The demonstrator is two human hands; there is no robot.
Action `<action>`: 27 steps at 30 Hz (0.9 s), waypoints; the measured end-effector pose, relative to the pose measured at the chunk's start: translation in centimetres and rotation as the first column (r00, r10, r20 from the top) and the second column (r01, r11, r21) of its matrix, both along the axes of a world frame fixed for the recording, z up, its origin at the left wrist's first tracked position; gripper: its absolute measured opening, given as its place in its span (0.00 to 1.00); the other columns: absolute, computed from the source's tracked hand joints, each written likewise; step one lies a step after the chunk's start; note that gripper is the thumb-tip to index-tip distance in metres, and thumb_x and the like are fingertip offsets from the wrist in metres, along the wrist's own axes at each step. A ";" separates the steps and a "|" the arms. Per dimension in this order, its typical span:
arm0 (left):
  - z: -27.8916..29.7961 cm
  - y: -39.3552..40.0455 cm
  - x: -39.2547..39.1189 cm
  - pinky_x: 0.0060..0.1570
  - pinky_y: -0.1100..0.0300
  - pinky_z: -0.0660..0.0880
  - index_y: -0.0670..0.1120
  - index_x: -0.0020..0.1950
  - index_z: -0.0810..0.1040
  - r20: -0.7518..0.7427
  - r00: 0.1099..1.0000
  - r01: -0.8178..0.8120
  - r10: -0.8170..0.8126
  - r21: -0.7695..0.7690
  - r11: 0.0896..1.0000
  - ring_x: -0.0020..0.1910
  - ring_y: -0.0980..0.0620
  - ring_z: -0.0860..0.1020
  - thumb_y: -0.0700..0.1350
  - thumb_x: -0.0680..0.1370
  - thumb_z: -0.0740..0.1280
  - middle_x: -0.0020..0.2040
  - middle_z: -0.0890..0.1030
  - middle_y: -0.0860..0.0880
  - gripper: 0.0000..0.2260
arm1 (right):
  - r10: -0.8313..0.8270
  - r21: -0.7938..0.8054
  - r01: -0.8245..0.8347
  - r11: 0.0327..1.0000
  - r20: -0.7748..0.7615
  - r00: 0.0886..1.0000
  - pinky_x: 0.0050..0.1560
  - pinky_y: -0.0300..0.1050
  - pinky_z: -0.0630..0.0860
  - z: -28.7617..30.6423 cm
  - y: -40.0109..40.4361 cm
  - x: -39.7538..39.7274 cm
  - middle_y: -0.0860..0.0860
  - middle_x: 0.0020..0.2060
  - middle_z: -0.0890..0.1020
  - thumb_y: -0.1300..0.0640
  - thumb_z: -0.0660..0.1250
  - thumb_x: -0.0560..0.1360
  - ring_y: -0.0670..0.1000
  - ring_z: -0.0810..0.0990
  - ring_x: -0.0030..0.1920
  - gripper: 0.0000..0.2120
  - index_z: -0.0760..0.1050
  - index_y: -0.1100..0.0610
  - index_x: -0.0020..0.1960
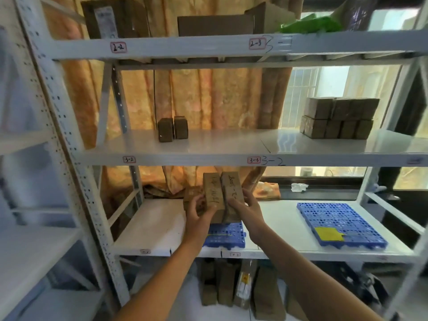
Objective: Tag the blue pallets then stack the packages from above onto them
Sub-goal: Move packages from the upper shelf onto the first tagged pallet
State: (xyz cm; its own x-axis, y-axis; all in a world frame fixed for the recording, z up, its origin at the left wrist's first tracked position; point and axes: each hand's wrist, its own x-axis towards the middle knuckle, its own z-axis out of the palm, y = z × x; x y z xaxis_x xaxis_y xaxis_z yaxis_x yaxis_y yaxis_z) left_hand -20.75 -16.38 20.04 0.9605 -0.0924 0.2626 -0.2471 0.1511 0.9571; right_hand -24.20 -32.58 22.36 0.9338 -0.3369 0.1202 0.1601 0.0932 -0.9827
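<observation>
Two packages held over a blue pallet
Left hand [199,212] grasps one package [214,196]; right hand [245,208] grasps the other package [232,193], above the blue pallet [228,237].

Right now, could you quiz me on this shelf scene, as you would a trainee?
1. True or false: the right-side blue pallet carries a yellow tag.
2. How many brown packages do the hands hold together? A) one B) two C) four
3. Which holds more packages on the middle shelf: the small pair or the right stack?

Key: 1 true; 2 B; 3 the right stack.
</observation>
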 end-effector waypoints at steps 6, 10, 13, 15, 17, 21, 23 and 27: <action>-4.3 -0.2 3.1 0.67 0.45 0.75 0.55 0.64 0.77 -0.110 0.994 -0.006 0.013 0.062 0.998 0.62 0.50 0.80 0.49 0.74 0.74 0.61 0.83 0.51 0.19 | -0.041 0.014 0.043 0.999 -0.137 0.990 0.41 0.38 0.84 -4.8 -0.7 3.8 0.51 0.55 0.84 0.48 0.81 0.70 0.49 0.86 0.50 0.27 0.74 0.49 0.64; -6.5 0.4 7.0 0.64 0.46 0.77 0.52 0.63 0.78 -0.212 0.972 -0.104 0.106 0.024 0.994 0.59 0.49 0.81 0.50 0.75 0.73 0.59 0.82 0.50 0.17 | -0.162 0.188 0.223 0.956 -0.297 0.941 0.33 0.40 0.82 -7.7 -1.8 7.8 0.55 0.53 0.84 0.46 0.73 0.76 0.54 0.85 0.50 0.22 0.72 0.53 0.64; -7.3 1.2 11.2 0.53 0.54 0.80 0.53 0.61 0.78 -0.251 0.950 -0.189 0.183 -0.001 0.982 0.56 0.48 0.81 0.55 0.73 0.71 0.58 0.82 0.49 0.17 | -0.248 0.127 0.305 0.944 -0.337 0.908 0.32 0.37 0.80 -9.6 -3.7 11.9 0.54 0.54 0.84 0.45 0.72 0.77 0.52 0.85 0.49 0.24 0.75 0.57 0.67; -8.0 1.8 14.8 0.48 0.59 0.80 0.53 0.60 0.78 -0.246 0.949 -0.201 0.198 0.011 0.979 0.56 0.48 0.81 0.54 0.74 0.71 0.57 0.83 0.50 0.16 | -0.287 0.106 0.347 0.932 -0.373 0.882 0.39 0.42 0.81 -10.8 -4.8 15.2 0.57 0.56 0.84 0.46 0.73 0.77 0.53 0.84 0.49 0.26 0.75 0.60 0.68; -8.7 2.3 18.5 0.53 0.48 0.81 0.49 0.61 0.78 -0.258 0.948 -0.196 0.187 -0.006 0.981 0.58 0.42 0.81 0.53 0.75 0.71 0.58 0.82 0.45 0.17 | -0.322 0.079 0.383 0.920 -0.404 0.856 0.47 0.47 0.81 -11.5 -5.5 18.4 0.59 0.57 0.83 0.46 0.75 0.76 0.54 0.84 0.50 0.28 0.74 0.60 0.69; -9.0 2.6 24.2 0.57 0.47 0.80 0.52 0.59 0.79 -0.247 0.947 -0.205 0.206 0.030 0.978 0.58 0.44 0.81 0.56 0.72 0.70 0.57 0.82 0.47 0.17 | -0.333 -0.023 0.365 0.931 -0.469 0.818 0.38 0.41 0.77 -12.9 -6.5 23.6 0.54 0.46 0.84 0.46 0.76 0.75 0.50 0.83 0.43 0.24 0.78 0.61 0.63; -8.8 2.4 26.4 0.60 0.45 0.78 0.52 0.60 0.79 -0.241 0.944 -0.225 0.226 0.035 0.974 0.58 0.47 0.80 0.59 0.71 0.70 0.58 0.82 0.48 0.20 | -0.312 -0.046 0.335 0.941 -0.505 0.805 0.46 0.48 0.83 -13.6 -7.0 25.6 0.56 0.48 0.86 0.48 0.75 0.76 0.54 0.85 0.46 0.22 0.81 0.63 0.62; -8.8 2.0 30.0 0.59 0.49 0.78 0.53 0.62 0.78 -0.188 0.937 -0.283 0.293 0.080 0.956 0.57 0.54 0.79 0.60 0.72 0.68 0.58 0.81 0.51 0.21 | -0.329 -0.087 0.338 0.937 -0.542 0.773 0.39 0.42 0.78 -14.7 -7.8 28.1 0.54 0.41 0.86 0.51 0.74 0.77 0.52 0.84 0.40 0.16 0.84 0.62 0.58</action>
